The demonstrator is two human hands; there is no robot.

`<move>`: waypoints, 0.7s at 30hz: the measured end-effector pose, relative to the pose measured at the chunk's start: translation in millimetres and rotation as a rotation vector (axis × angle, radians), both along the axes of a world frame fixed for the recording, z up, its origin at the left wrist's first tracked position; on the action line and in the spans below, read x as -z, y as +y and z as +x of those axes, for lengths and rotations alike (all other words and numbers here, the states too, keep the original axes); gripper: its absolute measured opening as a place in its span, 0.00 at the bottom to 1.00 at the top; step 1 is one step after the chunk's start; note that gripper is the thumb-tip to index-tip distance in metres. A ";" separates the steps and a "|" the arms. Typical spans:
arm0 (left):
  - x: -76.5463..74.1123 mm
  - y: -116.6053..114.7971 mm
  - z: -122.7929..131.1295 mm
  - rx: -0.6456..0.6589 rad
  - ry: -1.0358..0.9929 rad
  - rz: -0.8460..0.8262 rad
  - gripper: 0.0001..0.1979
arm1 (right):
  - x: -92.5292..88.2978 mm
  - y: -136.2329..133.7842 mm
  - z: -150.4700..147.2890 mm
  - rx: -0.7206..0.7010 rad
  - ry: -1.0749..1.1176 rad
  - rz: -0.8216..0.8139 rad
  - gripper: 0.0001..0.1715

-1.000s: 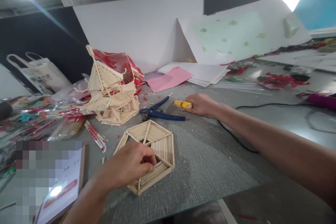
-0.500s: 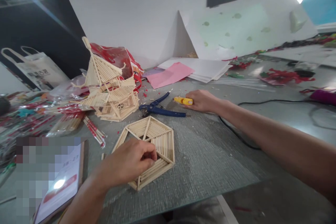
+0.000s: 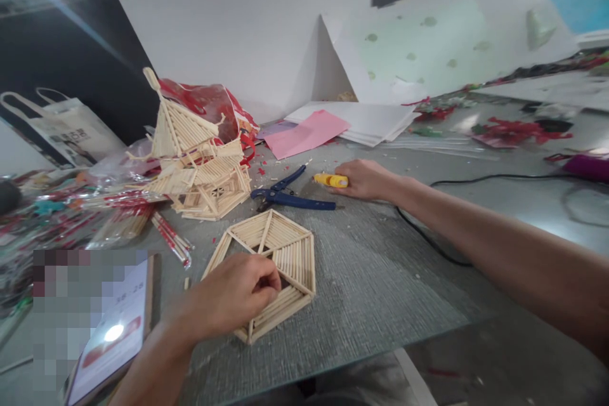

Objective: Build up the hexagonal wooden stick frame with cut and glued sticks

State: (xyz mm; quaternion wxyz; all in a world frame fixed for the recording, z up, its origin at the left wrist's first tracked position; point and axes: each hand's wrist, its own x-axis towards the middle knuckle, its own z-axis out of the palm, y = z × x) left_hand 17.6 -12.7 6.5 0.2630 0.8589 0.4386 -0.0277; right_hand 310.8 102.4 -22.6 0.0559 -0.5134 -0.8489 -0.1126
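Observation:
A flat polygonal panel of thin wooden sticks [image 3: 294,256] lies on the table in front of me, its spokes meeting near the centre. My left hand [image 3: 238,292] is over its left part, thumb and fingers curled together; whatever may be between them is hidden. Farther off to the right, my right hand [image 3: 364,179] is closed around a yellow hot glue gun [image 3: 332,181], whose tip points left. Blue-handled cutters [image 3: 297,202] rest with their handles spread, between the panel and the glue gun.
A pagoda-like stick model [image 3: 200,168] stands at the back left beside a red bag [image 3: 204,104]. Bagged sticks [image 3: 124,225] and a phone or tablet [image 3: 114,330] lie at left. Pink paper [image 3: 307,133] lies behind the cutters; a black cord [image 3: 425,240] passes beneath my right arm.
The view has shifted very slightly. Both hands, the stick panel and the glue gun keep practically the same places relative to each other.

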 end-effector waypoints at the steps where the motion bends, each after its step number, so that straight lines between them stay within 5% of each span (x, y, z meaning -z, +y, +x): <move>1: -0.2 0.1 -0.2 0.003 0.003 0.005 0.10 | -0.2 0.0 0.0 -0.001 -0.001 0.000 0.24; 21: 2.6 -0.3 1.4 -0.001 0.016 0.041 0.10 | 2.7 1.7 1.2 0.054 -0.009 0.006 0.29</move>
